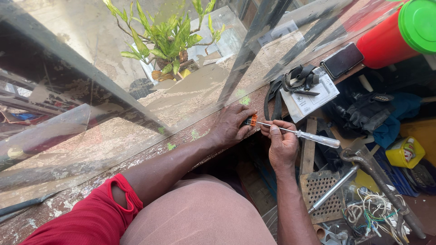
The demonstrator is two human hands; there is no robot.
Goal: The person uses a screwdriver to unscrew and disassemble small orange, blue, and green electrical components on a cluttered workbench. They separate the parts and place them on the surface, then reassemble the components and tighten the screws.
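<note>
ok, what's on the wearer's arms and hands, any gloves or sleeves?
No gloves: left hand and right hand are bare, with no rings or watch visible. A short red sleeve with a hemmed cuff covers the left upper arm; the right forearm shows no sleeve.

Sunlit glass pane (pixel 113 90) over a worn wooden ledge (pixel 68 199); potted plant (pixel 168 36) beyond.
</note>
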